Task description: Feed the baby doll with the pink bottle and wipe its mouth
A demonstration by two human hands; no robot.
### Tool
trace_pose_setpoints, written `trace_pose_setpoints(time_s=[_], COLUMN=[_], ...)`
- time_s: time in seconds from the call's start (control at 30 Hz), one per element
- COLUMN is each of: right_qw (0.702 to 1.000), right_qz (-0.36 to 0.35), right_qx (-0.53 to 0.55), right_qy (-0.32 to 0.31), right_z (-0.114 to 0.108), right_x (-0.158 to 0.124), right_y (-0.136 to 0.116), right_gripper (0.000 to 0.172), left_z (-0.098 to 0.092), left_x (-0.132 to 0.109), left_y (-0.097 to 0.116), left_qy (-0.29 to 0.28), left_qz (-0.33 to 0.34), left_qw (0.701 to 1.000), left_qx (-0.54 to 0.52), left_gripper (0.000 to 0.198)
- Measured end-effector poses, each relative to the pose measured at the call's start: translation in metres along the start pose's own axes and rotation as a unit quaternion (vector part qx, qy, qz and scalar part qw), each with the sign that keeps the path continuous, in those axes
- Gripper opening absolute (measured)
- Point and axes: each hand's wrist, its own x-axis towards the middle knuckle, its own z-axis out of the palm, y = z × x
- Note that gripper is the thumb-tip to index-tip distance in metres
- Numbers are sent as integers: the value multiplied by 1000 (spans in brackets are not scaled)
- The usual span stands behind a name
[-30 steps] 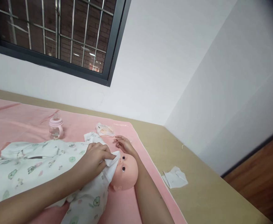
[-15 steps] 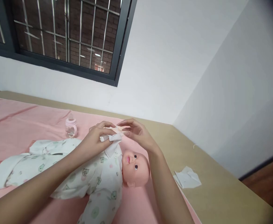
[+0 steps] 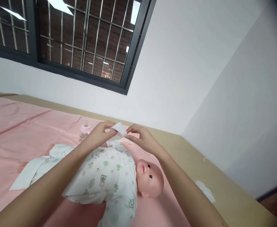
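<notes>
A baby doll [image 3: 150, 178] in a white printed romper [image 3: 98, 171] lies on its back on a pink sheet [image 3: 22, 126], head to the right. Above the doll's chest, both my hands hold a small white wipe [image 3: 119, 129] between them. My left hand [image 3: 102, 132] pinches its left side. The fingertips of my right hand [image 3: 138, 137] pinch its right edge. Both hands are raised off the doll.
A small pink baby bottle [image 3: 85, 129] stands on the sheet behind my left hand. A crumpled white tissue [image 3: 206, 190] lies on the tan bed surface [image 3: 223, 192] to the right of the doll. White walls and a barred window [image 3: 81, 41] lie beyond.
My left hand lifted the white wipe off the doll's face. My right hand came up from beside the head and took its other edge. The view shifted left and up.
</notes>
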Motion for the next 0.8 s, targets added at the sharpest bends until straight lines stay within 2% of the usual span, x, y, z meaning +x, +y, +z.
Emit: trace_pose_setpoints(time_s=[0.1, 0.17, 0.33, 0.47, 0.6, 0.7, 0.8], right_qw=[998, 993, 979, 969, 964, 962, 954], right_qz=[35, 76, 156, 209, 227, 246, 286], right_qx=[59, 93, 129, 126, 111, 89, 62], right_qy=[-15, -23, -23, 27, 76, 78, 64], right_z=[3, 5, 7, 4, -5, -11, -12], right_x=[7, 13, 29, 42, 49, 55, 62], right_y=[3, 7, 29, 55, 78, 92, 105], right_gripper=[17, 21, 24, 24, 39, 28, 22], left_z=[-7, -14, -41, -67, -87, -93, -93], left_x=[5, 10, 23, 28, 25, 22, 23], left_y=[-7, -16, -52, -82, -107, -120, -127], left_qy=[-1, 31, 109, 139, 109, 57, 8], left_qz=[-17, -26, -107, -175, -243, -272, -269], left_qw=[1000, 999, 979, 948, 925, 915, 911], left_qx=[-18, -1, 138, 225, 271, 292, 311], left_gripper=[30, 37, 49, 63, 76, 78, 69])
